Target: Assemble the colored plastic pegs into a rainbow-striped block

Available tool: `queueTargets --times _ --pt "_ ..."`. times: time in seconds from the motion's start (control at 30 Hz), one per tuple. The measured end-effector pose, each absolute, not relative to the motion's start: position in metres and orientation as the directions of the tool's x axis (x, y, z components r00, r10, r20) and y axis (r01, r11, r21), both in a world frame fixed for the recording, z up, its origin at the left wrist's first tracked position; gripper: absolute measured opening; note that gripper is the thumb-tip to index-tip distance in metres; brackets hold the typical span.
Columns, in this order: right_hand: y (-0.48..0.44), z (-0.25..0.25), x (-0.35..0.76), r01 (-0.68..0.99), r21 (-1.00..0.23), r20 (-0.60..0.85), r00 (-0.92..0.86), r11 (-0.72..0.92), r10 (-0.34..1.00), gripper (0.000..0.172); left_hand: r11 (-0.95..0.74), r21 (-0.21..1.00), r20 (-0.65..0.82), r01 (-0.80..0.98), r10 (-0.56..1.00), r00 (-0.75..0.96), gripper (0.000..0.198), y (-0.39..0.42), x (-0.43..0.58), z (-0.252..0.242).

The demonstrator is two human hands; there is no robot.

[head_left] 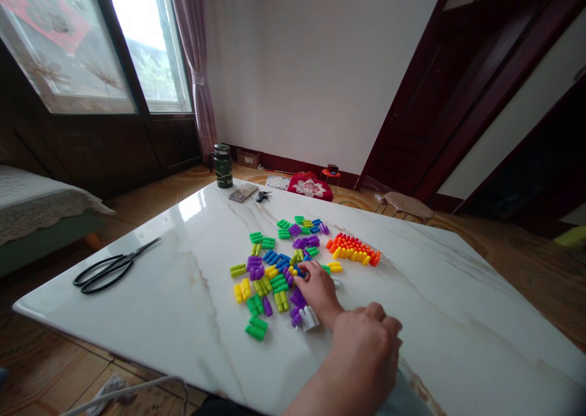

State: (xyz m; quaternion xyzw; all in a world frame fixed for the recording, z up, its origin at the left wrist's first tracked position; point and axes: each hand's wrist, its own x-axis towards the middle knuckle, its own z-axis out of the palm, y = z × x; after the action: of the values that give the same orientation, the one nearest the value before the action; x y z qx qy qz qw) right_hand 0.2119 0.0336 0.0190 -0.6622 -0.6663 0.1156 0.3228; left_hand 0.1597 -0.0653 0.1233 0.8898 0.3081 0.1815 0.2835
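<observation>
Loose plastic toy blocks, shaped like joined rounded pegs, lie scattered over the white marble-patterned table point(183, 318). Among them are green blocks point(257, 328), purple blocks point(256, 272), blue blocks point(277, 259) and a pale grey block point(309, 318). My right hand point(318, 288) reaches into the pile, its fingers pinched at a small yellow block point(292, 271). Nearer to me, my left hand point(366, 343) crosses in front of the right wrist. Its fingers curl away to the right, so whatever they hold is hidden. Red and orange blocks point(350, 244) stand in tight rows, with yellow blocks point(351, 255) along the near side.
Black-handled scissors point(110, 269) lie at the table's left. Toward the far corner are a dark green flask point(223, 167), a phone point(243, 192) and keys point(262, 196). Beyond the table are a stool point(405, 205), a red cushion point(310, 187) and a bed point(41, 202).
</observation>
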Motion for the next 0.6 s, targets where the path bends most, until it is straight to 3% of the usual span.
queueTargets --times 0.23,0.43,0.6 --pt "0.043 0.013 0.200 0.854 -0.519 0.237 0.101 0.039 0.966 0.017 -0.656 0.627 0.180 0.420 0.646 0.742 0.024 -0.065 0.161 0.122" --pt "0.037 0.022 0.219 0.793 -0.608 0.269 0.169 0.032 0.948 0.018 -0.699 0.591 0.239 0.402 0.628 0.741 0.018 -0.066 0.161 0.116" --pt "0.016 0.025 0.256 0.810 -0.583 0.158 0.191 -0.064 0.969 0.013 -0.736 0.555 0.265 0.388 0.598 0.756 0.018 -0.068 0.163 0.111"
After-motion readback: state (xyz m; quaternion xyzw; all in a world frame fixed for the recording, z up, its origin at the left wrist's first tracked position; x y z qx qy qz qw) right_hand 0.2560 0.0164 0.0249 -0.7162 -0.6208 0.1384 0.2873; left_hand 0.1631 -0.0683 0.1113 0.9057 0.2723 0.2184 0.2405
